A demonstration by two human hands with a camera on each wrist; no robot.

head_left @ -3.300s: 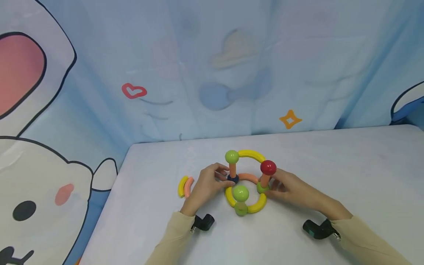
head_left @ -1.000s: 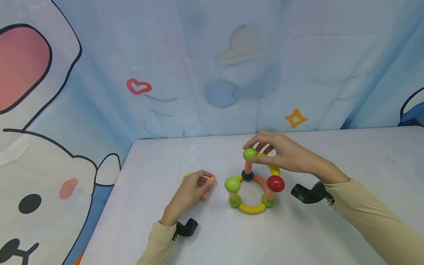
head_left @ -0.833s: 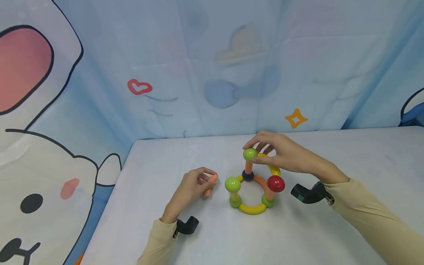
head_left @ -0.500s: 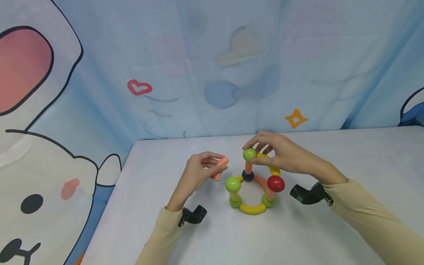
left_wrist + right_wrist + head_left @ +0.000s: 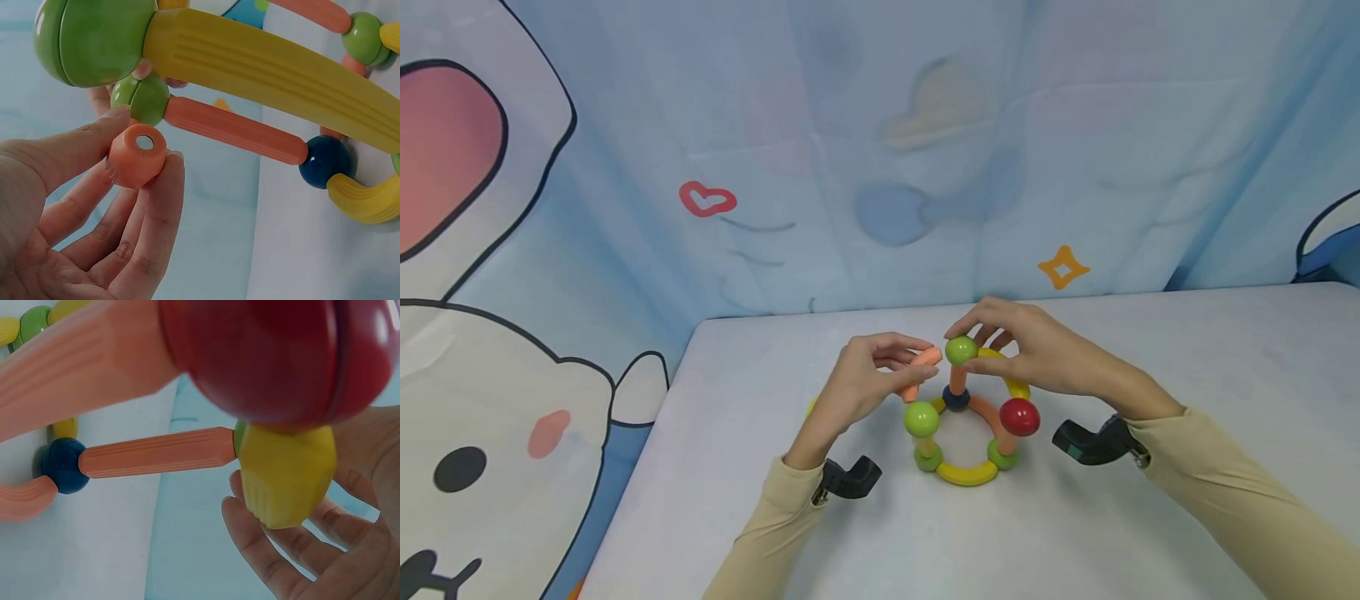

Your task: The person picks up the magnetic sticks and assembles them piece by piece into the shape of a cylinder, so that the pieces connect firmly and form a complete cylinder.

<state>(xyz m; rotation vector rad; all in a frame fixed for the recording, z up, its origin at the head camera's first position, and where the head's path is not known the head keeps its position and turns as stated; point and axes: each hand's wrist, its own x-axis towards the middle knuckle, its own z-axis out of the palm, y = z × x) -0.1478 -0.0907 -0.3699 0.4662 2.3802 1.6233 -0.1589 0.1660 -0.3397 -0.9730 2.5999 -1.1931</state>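
Note:
My left hand (image 5: 868,379) pinches a short curved orange stick (image 5: 912,383) between thumb and fingers, off the table. A metal disc shows in the orange stick's end (image 5: 134,165) in the left wrist view. My right hand (image 5: 1045,346) holds a green ball (image 5: 961,350) between thumb and fingertips. That ball tops an upright orange stick (image 5: 958,380) on a dark blue ball (image 5: 956,397). The held stick's tip is close to the green ball; whether they touch, I cannot tell. Another green ball (image 5: 921,419) and a red ball (image 5: 1019,417) top the structure's other uprights.
The structure's base ring joins balls with curved sticks, including a yellow one (image 5: 967,474) in front. A higher yellow curved stick (image 5: 1018,387) runs beside my right hand. A loose yellow piece (image 5: 812,406) is mostly hidden behind my left forearm. A curtain (image 5: 850,275) hangs behind the table.
My left hand has picked the orange stick off the table and carried it right and up to the green ball. The structure was turned, and my right hand moved to its rear green ball.

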